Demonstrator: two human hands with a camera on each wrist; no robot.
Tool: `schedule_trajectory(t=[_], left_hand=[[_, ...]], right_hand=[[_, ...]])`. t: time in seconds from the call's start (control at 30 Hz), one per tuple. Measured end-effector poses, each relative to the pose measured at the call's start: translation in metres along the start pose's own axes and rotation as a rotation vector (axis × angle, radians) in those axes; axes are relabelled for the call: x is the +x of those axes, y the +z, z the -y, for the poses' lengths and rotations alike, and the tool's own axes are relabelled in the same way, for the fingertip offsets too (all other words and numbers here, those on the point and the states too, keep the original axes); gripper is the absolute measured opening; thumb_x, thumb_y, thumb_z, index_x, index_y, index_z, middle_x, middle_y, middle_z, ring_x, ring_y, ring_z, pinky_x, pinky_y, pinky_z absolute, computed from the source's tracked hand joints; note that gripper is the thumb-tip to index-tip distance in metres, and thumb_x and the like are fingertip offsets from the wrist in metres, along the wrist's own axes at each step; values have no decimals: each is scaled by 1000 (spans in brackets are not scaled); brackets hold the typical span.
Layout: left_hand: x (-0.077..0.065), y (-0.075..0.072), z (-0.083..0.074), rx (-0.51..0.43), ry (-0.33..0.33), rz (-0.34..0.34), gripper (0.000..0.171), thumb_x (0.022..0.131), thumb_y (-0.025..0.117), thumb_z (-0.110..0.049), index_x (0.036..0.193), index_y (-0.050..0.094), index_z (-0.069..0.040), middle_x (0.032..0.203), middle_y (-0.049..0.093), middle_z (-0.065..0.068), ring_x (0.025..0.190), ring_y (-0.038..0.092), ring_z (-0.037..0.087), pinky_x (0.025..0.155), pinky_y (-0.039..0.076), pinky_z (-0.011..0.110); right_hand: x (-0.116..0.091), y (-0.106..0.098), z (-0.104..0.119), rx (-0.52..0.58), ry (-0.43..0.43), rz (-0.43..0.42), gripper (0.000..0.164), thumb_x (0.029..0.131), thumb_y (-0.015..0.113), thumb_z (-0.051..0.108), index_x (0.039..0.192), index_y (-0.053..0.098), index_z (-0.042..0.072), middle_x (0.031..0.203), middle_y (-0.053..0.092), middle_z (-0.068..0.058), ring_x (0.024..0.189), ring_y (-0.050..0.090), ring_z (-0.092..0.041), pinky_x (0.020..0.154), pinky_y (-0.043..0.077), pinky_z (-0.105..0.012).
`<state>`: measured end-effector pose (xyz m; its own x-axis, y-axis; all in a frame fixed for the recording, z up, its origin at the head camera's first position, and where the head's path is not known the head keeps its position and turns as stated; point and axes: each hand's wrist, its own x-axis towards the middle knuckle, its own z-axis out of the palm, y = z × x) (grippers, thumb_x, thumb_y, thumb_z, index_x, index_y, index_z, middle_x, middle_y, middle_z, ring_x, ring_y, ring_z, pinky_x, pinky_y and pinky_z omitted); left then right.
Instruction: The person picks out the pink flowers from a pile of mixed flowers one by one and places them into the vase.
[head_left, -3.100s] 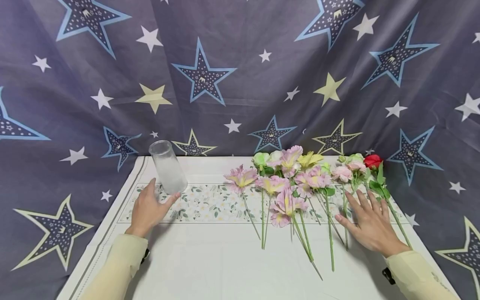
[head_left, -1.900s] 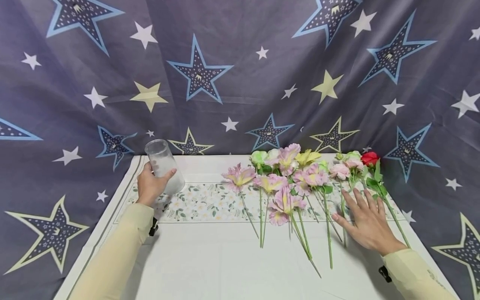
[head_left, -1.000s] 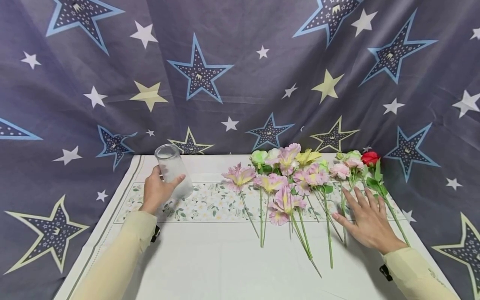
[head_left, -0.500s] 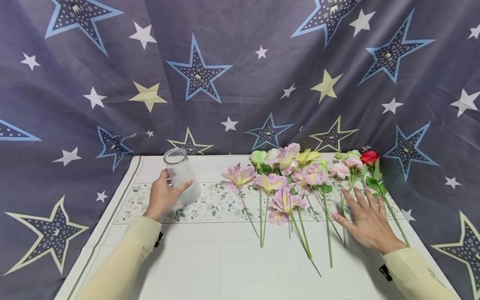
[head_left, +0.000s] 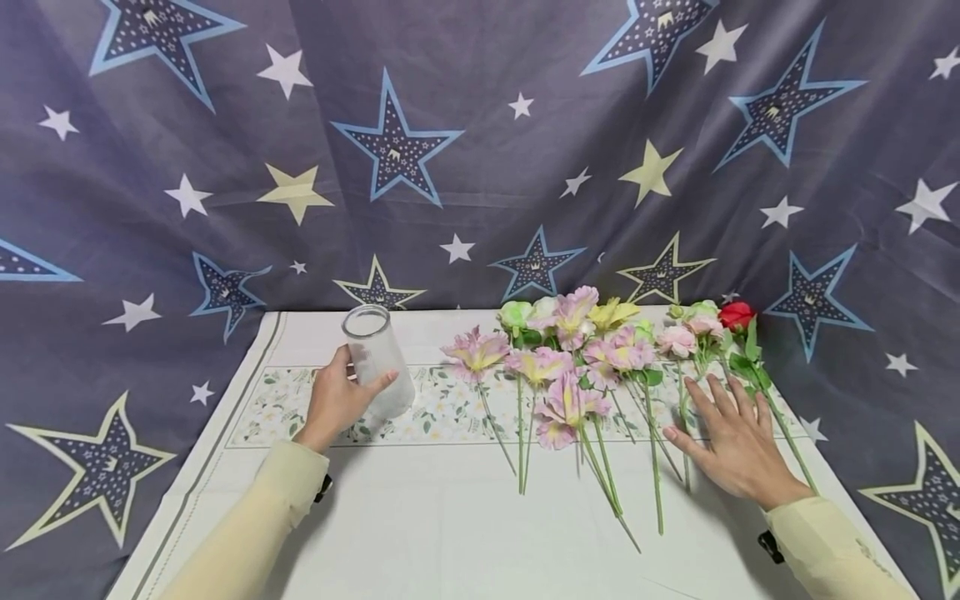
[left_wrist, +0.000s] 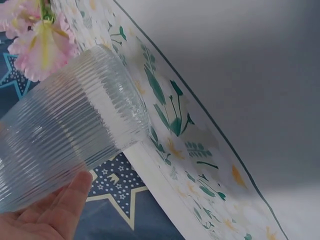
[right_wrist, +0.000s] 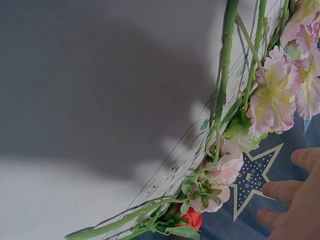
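My left hand (head_left: 341, 406) grips a clear ribbed glass vase (head_left: 384, 375) from its left side, thumb across the front. In the left wrist view the vase (left_wrist: 70, 115) shows fine ridges and a thick base close to the floral band of the cloth; whether it touches the cloth I cannot tell. My right hand (head_left: 738, 446), fingers spread, is over the stems at the right end of the flowers. A red rose (head_left: 737, 315) and pink flowers (head_left: 677, 340) lie just beyond its fingertips. It holds nothing.
Several pink-and-yellow flowers (head_left: 570, 400) lie with long green stems toward the front, beside a yellow flower (head_left: 613, 312) and a green one (head_left: 515, 314). A white tablecloth (head_left: 450, 525) covers the table. Behind hangs a dark star-printed curtain (head_left: 480, 208).
My left hand reached the glass vase, took hold of it and shifted it to the right and toward me. My right hand has stayed in place, and the flowers lie as before.
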<state>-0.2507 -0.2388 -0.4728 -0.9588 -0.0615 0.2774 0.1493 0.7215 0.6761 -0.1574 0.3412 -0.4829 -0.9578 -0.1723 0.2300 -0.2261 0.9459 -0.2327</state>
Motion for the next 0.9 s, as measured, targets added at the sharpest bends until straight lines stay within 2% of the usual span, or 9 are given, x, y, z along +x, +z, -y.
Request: schedule_trajectory(t=[0.37, 0.7, 0.9], left_hand=[[-11, 0, 0, -62, 86, 43, 70, 85, 83, -47, 132, 54, -3, 124, 66, 29, 104, 71, 45, 82, 60, 48], [-21, -2, -1, -51, 98, 80, 74, 86, 82, -47, 138, 51, -3, 122, 65, 27, 105, 70, 44, 85, 60, 48], [-20, 0, -1, -67, 118, 63, 74, 85, 84, -45, 136, 53, -3, 120, 66, 27, 105, 70, 43, 85, 60, 47]], right_hand=[[-1, 1, 0, -1, 5, -4, 88, 98, 57, 59, 164, 22, 14, 165, 19, -30, 154, -5, -47, 116, -19, -65], [0, 3, 0, 3, 6, 4, 88, 98, 57, 60, 164, 22, 14, 165, 18, -31, 154, -5, -48, 115, -17, -67], [0, 2, 1, 11, 14, 15, 88, 98, 56, 61, 164, 22, 14, 165, 18, -31, 154, -5, -48, 115, -15, -69]])
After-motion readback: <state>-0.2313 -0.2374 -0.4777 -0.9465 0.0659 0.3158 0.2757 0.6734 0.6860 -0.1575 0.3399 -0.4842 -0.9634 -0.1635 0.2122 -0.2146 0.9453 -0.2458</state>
